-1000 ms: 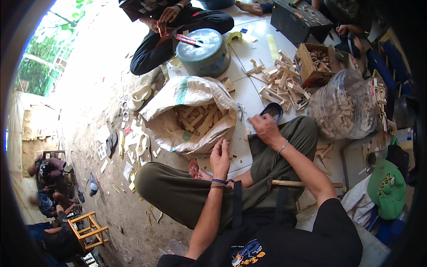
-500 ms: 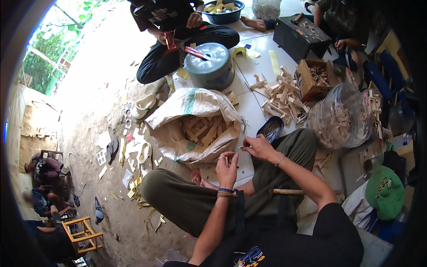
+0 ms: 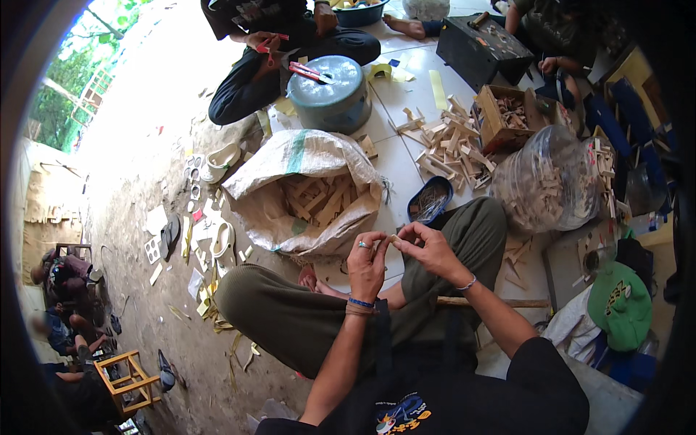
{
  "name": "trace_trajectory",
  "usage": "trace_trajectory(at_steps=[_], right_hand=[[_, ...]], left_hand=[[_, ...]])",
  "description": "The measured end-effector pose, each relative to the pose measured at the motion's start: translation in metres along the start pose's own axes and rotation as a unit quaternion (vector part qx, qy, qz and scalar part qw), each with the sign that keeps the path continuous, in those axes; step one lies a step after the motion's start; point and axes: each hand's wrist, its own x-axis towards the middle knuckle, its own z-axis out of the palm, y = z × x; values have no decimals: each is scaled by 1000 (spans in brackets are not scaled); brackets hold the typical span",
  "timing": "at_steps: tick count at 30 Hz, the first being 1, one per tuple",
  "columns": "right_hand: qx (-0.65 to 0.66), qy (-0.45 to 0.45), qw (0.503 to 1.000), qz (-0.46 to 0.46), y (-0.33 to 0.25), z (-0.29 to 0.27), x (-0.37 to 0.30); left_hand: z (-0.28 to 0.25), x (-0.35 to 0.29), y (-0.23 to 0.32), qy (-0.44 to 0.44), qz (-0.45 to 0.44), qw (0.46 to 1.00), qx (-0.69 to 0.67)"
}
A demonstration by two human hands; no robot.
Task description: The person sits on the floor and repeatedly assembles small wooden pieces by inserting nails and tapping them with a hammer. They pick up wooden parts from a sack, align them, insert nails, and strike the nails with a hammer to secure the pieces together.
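Observation:
Above my lap, my left hand point(image 3: 367, 268) and my right hand point(image 3: 432, 251) meet with bent fingers. A small pale piece point(image 3: 393, 239) is pinched between their fingertips; it looks like wood, but the fingers cover most of it. Just beyond my right hand sits a blue oval tray point(image 3: 448, 210) with thin metal nails. In front of my left hand an open white woven sack point(image 3: 254, 177) holds many short wooden pieces point(image 3: 330, 205). A hammer-like wooden handle point(image 3: 500, 302) lies across my right thigh, partly under my forearm.
Loose wooden pieces point(image 3: 457, 145) are heaped on the tiles beside a wooden box point(image 3: 493, 123) and a clear plastic container point(image 3: 536, 181). An upturned grey tub point(image 3: 330, 98) carries red-handled cutters. Another person point(image 3: 268, 58) sits beyond it. Green cap point(image 3: 620, 304) at right; shoes and scraps lie on the left.
My hands have come together, the right fingertips now meeting the left at the small piece. The whole view has shifted slightly. The person across has moved the red tool in their hand.

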Motion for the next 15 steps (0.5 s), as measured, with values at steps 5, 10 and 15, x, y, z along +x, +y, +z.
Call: trace_trajectory(at_steps=[5,10,15], right_hand=[[-30,32,999,-10,-2,2,-9],[0,19,1000,24,-2,8,-17],[56,-14,995,78,8,5,-29]], left_hand=[[9,-10,-8,-14,-175,975,-137],[10,-5,-13,38,-119,977,-174],[-10,2,-13,-9,-188,966,-178]])
